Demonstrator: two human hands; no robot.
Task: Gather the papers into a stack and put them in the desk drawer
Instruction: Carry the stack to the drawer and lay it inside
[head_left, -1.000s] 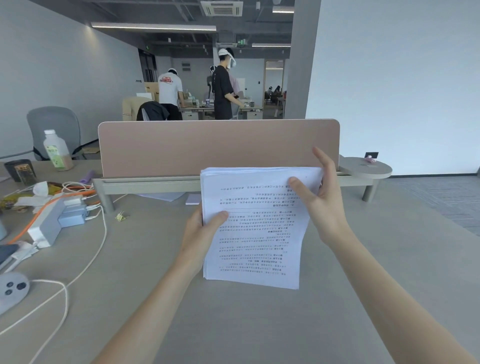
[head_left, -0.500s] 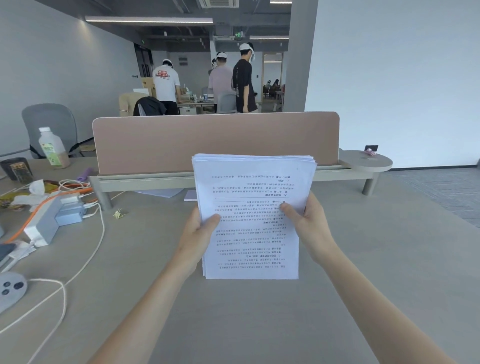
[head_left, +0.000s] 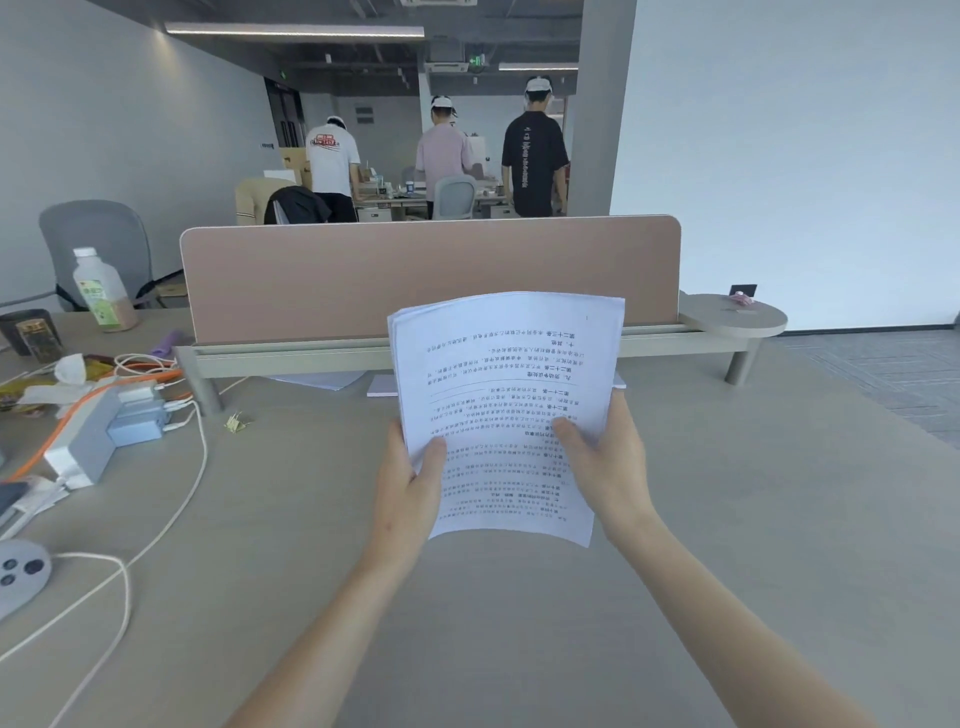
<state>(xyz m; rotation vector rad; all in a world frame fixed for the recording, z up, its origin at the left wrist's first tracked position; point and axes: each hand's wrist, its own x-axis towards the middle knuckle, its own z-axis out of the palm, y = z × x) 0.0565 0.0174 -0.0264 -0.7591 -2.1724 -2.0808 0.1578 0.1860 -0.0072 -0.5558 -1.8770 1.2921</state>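
Two bare hands hold one stack of printed papers upright above the counter, in front of the pink divider panel. From the head camera, the left hand grips the stack's lower left edge, thumb pressed on the front sheet and the other fingers hidden behind it. The right hand clamps the lower right edge the same way — thumb on the printed face, the rest curled around the back. The sheets bow slightly, their top edge curving toward the divider, and the text on them reads upside down. The stack's bottom edge hangs clear of the counter.

Off to the left lie a white power strip with chargers plugged in, an orange cable and white cords — all well apart from the hands. A plastic bottle stands near the far left edge, and a small gold binder clip sits between the strip and the hands. Three people stand at desks in the background.
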